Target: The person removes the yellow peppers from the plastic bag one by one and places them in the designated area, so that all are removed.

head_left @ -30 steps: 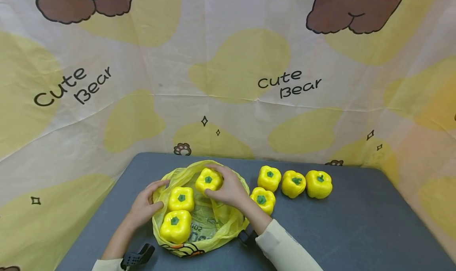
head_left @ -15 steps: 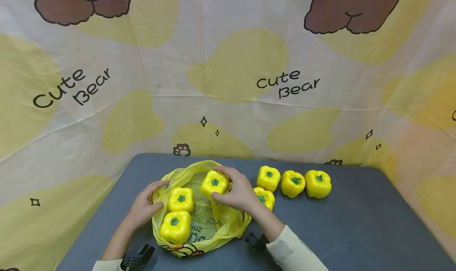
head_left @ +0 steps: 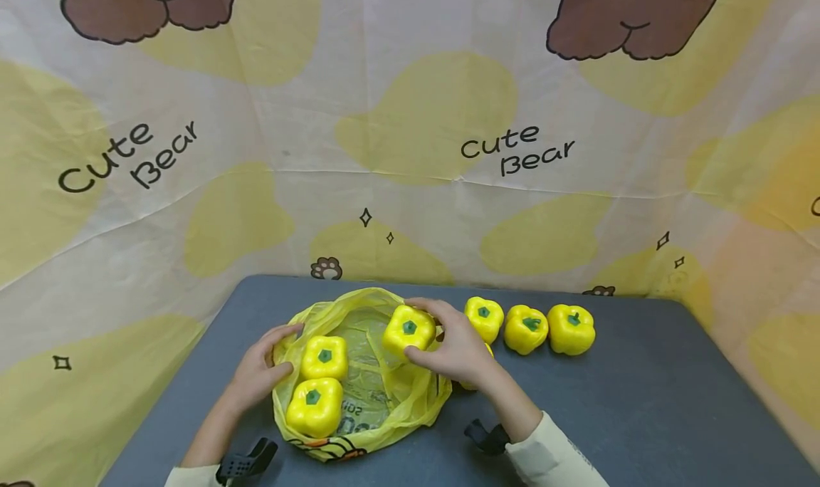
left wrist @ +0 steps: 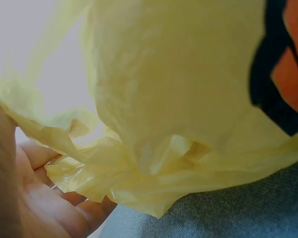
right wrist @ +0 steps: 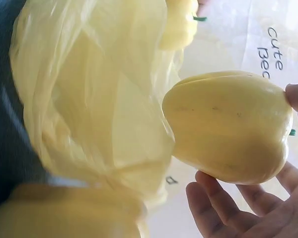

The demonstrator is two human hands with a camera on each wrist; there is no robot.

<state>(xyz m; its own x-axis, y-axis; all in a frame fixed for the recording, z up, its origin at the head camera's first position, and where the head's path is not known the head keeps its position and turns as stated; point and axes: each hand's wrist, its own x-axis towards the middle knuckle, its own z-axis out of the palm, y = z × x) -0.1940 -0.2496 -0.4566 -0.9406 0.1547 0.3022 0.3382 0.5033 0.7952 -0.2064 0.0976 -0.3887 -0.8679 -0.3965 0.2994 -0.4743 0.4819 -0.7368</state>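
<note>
An open yellow plastic bag [head_left: 419,401] stands on the dark table. At its left rim, my left hand [head_left: 258,369] holds the bag between thumb and fingers; the left wrist view shows the crumpled film [left wrist: 134,173] over those fingers. Two yellow bell peppers sit inside along the left, a rear one [head_left: 324,359] and a front one [head_left: 314,409]. My right hand [head_left: 458,344] grips another bell pepper [head_left: 408,327] by its sides, over the bag's right part. From the right wrist, this pepper [right wrist: 228,124] appears beside the bag's outer wall [right wrist: 89,99].
Right of the bag, a back row holds a left pepper [head_left: 483,318], a middle one [head_left: 526,330] and a right one [head_left: 571,330]. One more is mostly hidden behind my right hand. A printed cloth [head_left: 410,117] hangs behind the table [head_left: 640,401].
My right hand has moved right with the bell pepper, from the bag's middle toward its right rim, and now covers most of a pepper outside. The left hand stays at the left rim.
</note>
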